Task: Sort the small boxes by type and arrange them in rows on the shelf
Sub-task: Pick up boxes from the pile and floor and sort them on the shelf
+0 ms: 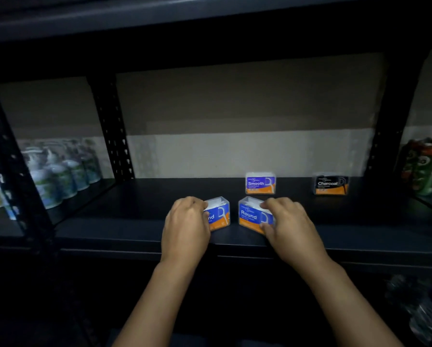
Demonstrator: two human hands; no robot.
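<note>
Mid-frame on the shelf (134, 229), left hand (184, 226) grips one Round box (220, 214), right hand (290, 221) grips the other Round box (251, 216).

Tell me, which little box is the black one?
The Charcoal box, standing alone at the back right of the shelf. The Smooth box and both Round boxes are blue and orange.

The dark shelf (134, 221) carries four small boxes. Two boxes labelled "Round" stand near the front edge: the left Round box (220, 214) and the right Round box (253, 216), side by side with a narrow gap between them. Farther back stand the Smooth box (260, 183) and, well to its right, the black Charcoal box (330, 184).
</note>
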